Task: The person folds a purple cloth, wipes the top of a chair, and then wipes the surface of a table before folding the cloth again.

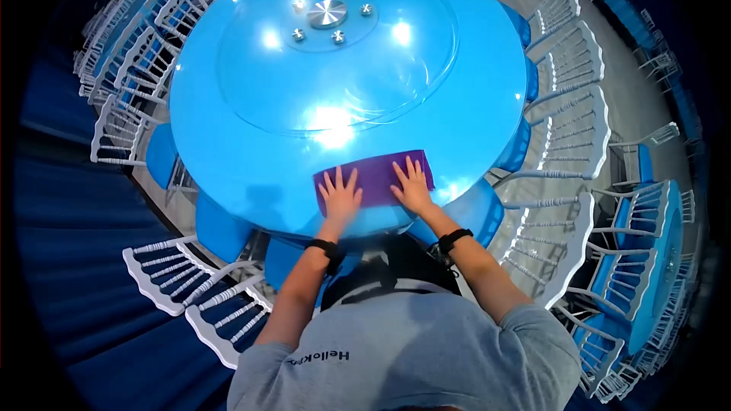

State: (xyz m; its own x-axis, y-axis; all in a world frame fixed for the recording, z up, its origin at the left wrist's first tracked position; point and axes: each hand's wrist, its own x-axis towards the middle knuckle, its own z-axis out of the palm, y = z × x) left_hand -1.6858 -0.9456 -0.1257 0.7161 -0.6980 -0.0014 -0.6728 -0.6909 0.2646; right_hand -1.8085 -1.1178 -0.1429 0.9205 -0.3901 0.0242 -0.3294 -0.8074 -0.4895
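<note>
A purple cloth (375, 180) lies flat on the near edge of a round, glossy blue table (251, 144). My left hand (339, 195) presses on the cloth's left part with fingers spread. My right hand (413, 186) rests flat on its right part, fingers also spread. Both palms lie on top of the cloth; neither hand grips it. Each wrist wears a black band.
A clear glass turntable (335, 53) with a metal hub (327, 13) sits in the table's middle. White slatted chairs with blue seats (567, 118) ring the table, closest at my left (190, 289) and right. Another blue table (655, 274) stands at far right.
</note>
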